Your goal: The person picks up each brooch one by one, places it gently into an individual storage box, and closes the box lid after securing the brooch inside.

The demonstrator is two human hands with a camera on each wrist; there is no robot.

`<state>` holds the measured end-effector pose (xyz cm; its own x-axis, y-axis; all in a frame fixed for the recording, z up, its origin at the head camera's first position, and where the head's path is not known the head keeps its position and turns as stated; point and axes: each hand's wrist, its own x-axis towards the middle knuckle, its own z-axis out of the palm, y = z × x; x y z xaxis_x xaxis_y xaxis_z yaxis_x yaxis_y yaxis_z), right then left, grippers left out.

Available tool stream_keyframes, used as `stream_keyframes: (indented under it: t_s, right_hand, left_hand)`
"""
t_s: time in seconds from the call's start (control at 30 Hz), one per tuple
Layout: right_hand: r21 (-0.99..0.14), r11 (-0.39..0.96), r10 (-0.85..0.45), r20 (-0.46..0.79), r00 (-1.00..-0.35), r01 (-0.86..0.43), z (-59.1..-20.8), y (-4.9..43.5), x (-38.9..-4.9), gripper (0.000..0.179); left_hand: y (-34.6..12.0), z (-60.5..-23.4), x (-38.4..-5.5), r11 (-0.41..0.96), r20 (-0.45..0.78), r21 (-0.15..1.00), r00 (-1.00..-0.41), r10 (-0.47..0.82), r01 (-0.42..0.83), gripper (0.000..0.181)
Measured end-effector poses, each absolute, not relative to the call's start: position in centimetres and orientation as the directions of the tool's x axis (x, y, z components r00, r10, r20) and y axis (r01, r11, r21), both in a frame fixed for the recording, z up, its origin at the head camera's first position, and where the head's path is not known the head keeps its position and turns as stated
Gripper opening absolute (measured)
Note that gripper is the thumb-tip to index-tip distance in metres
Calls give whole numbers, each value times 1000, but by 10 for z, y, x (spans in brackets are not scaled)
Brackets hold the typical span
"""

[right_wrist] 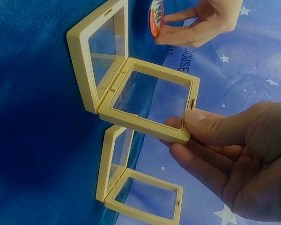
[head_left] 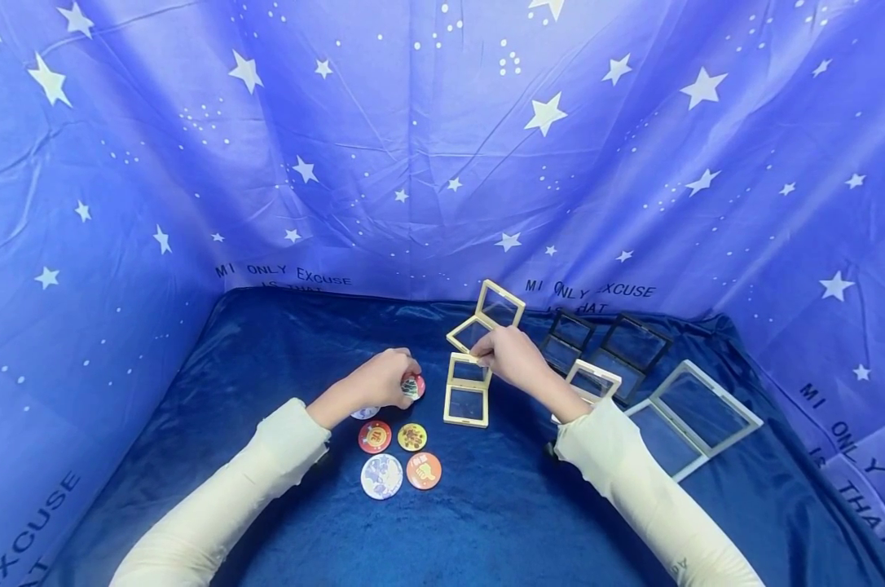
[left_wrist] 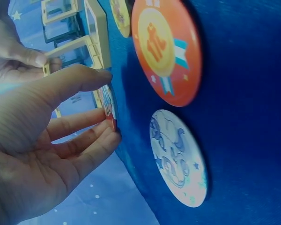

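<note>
My left hand (head_left: 389,379) pinches a round pin badge (left_wrist: 108,104) by its edge, thumb on one side and fingers on the other. The badge has a red rim and a dark green-and-white picture. My right hand (head_left: 514,359) grips the free edge of one half of a yellow hinged display frame (right_wrist: 150,123) between thumb and fingers. The frame stands open, its other half on the blue cloth, with a clear film window in each half. Below my left hand lie a red badge (head_left: 375,438), a yellow badge (head_left: 412,437) and a white-and-blue badge (left_wrist: 179,158).
Nearer me lie an orange badge (head_left: 424,471) and a larger white-and-blue badge (head_left: 381,476). A second yellow frame (right_wrist: 141,176) stands open behind the first. To the right are black frames (head_left: 636,346), a pale frame (head_left: 595,375) partly behind my right arm, and a large white frame (head_left: 695,436).
</note>
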<state>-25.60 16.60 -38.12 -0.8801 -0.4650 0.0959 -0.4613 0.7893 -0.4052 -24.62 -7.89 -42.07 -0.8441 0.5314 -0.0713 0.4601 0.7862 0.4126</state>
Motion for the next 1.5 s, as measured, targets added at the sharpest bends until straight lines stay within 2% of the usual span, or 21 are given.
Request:
stream_keyframes:
  t_s: [0.3, 1.07, 1.5]
  right_hand:
    - [-406, 782, -478, 96, -873, -472, -381, 165, -257, 16]
    - [-396, 795, -460, 99, -882, -459, -379, 164, -256, 15]
    - [-404, 805, -444, 74, -893, -434, -380, 163, -254, 14]
  left_hand:
    - [-70, -411, -240, 744, -37, 449, -821, 569, 495, 46]
    - [-43, -401, -231, 665, 106, 415, -759, 643, 621, 34]
    - [-24, -401, -230, 667, 95, 388, -747, 658, 637, 39]
